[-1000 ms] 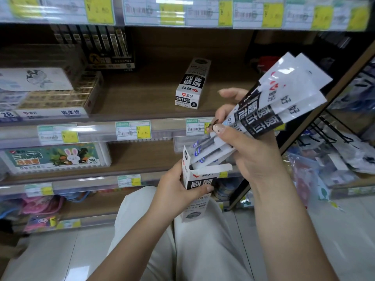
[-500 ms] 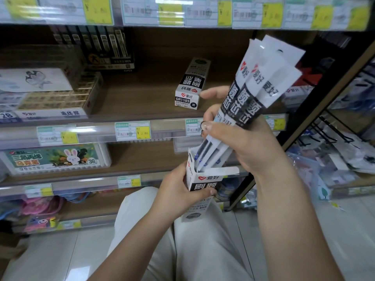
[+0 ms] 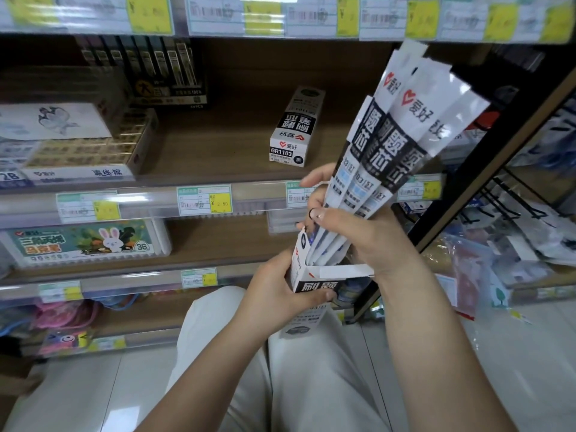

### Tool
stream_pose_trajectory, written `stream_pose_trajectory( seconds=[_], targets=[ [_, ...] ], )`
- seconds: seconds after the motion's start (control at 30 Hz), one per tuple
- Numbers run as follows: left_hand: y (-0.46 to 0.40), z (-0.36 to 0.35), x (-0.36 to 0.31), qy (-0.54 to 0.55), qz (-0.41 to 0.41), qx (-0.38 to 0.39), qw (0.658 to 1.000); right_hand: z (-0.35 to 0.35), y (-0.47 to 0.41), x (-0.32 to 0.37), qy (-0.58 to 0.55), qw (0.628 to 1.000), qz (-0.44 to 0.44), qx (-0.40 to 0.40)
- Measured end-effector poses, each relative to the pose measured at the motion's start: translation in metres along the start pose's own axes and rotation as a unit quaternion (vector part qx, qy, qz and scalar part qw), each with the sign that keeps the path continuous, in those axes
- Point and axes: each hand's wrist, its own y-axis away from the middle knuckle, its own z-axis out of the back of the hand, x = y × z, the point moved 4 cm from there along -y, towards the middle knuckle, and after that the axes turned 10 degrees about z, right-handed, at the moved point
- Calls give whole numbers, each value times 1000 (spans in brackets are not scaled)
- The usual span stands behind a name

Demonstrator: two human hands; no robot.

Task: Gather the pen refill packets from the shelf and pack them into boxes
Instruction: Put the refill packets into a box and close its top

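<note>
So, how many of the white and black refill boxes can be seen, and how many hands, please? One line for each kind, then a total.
Refill boxes: 2, the open box that the left hand holds, and the closed box lying on the shelf
Hands: 2, the left hand and the right hand, whose grip is round the refill packets
Total: 4

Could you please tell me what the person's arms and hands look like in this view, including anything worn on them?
Both forearms are bare, with no sleeves, watch or bracelet in view. The right hand has a thin dark ring on one of its fingers, and its nails look short and unpainted. The left hand shows no ring or other markings.
</note>
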Motion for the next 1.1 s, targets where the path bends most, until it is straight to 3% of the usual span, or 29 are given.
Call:
stream_pose_trajectory(
  seconds=[0.13, 0.33, 0.47, 0.63, 0.8, 0.97, 1.03, 1.1],
  targets=[
    [1, 2, 1, 7, -3, -10, 1000, 3, -1, -1, 48, 998, -34, -9],
    [0, 1, 5, 9, 12, -3, 1000, -1, -1, -18, 173, 977, -121, 39],
    [0, 1, 12, 17, 30, 3, 999, -6, 5, -28, 162, 972, -163, 54],
    [0, 1, 5, 24, 13, -10, 1000, 1, 9, -17, 100, 977, -156, 108],
    [-9, 6, -3, 20, -8, -21, 1000, 6, -1, -10, 35, 994, -101, 15],
    [-12, 7, 3, -1, -4, -23, 1000, 12, 1, -15, 158, 969, -167, 88],
    [-12, 6, 5, -9, 2, -23, 1000, 14, -2, -6, 147, 978, -135, 67],
    [-12, 6, 3, -16, 5, -22, 1000, 19, -6, 6, 102, 992, -72, -11]
  ],
)
